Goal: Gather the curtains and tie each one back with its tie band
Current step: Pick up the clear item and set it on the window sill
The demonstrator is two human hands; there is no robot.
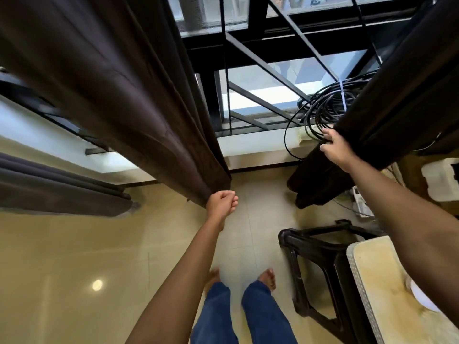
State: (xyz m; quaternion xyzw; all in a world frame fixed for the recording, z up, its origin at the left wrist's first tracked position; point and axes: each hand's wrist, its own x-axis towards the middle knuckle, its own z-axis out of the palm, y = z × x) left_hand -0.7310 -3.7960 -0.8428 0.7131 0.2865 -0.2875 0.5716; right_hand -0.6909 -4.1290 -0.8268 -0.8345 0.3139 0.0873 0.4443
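Between the curtains (139, 108), open floor (260, 207).

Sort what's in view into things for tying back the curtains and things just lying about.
For the job: left curtain, gripped by the left hand; right curtain, gripped by the right hand. No tie band shows.
Lying about: coiled black cable, black stool, table.

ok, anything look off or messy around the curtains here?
A tangled coil of black cable sits by the window sill, one loop drooping over its edge, right beside the curtain the right hand grips.
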